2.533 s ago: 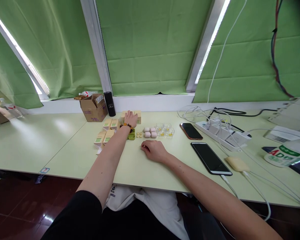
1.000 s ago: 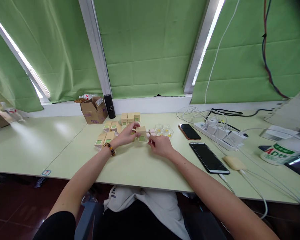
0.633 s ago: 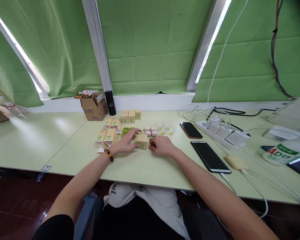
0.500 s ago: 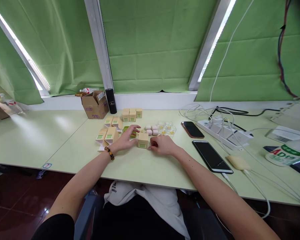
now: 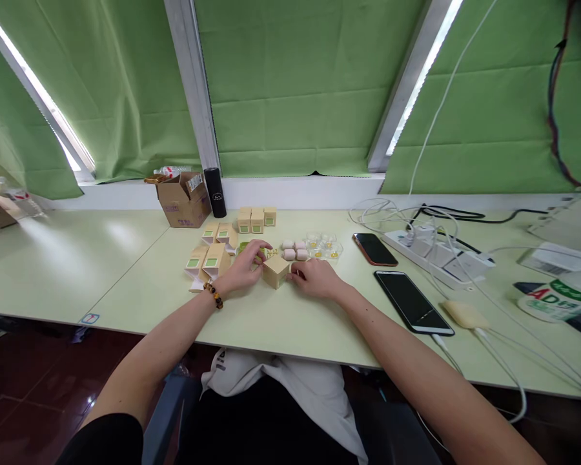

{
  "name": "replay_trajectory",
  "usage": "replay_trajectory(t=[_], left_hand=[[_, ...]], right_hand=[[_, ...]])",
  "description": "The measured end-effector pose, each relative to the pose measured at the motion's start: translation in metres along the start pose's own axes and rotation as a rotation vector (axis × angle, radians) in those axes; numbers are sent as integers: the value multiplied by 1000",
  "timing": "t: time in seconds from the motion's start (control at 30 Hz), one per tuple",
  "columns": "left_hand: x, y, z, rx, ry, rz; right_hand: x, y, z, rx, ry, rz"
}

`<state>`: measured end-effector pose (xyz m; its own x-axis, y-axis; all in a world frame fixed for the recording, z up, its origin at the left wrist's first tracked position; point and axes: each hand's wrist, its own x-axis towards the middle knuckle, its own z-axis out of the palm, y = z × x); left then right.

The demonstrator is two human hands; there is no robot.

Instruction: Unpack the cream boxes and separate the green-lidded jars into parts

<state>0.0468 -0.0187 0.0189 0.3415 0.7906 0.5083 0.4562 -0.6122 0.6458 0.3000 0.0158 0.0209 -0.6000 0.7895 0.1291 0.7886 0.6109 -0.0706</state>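
Observation:
A small tan cardboard box stands on the table between my hands, one corner turned towards me. My left hand, with a beaded bracelet on its wrist, is at the box's left side, its fingers stretched out and apart. My right hand has its fingers curled, the tips pinching at the box's right corner. Just behind lie several pale pink cylindrical pieces and a clear plastic tray with yellow spots. Green items are partly hidden behind my left hand.
Several open-flapped boxes stand left of my left hand, and closed boxes further back. A carton and a black cylinder are by the wall. Phones, a power strip and cables lie to the right.
The small box has turned between my hands, so a corner faces me and its green label no longer shows. Both hands have stayed nearly in place.

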Motion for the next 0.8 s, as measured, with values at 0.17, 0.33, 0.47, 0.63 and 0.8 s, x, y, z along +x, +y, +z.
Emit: replay_trajectory(t=[0.17,0.33,0.47,0.63,0.8], left_hand=[[1,-1,0,25,7,15],[-1,1,1,75,-29,22],[-2,5,1,71,-58,22],[-2,8,0,86,-79,-23],[-2,8,2,89,-95,-46]], right_hand=[[2,-1,3,-7,14,30],[-1,-1,-1,104,40,-4],[-4,-1,-5,217,44,-50],[-5,-1,-4,372,60,-102],[-4,-1,4,569,159,-140]])
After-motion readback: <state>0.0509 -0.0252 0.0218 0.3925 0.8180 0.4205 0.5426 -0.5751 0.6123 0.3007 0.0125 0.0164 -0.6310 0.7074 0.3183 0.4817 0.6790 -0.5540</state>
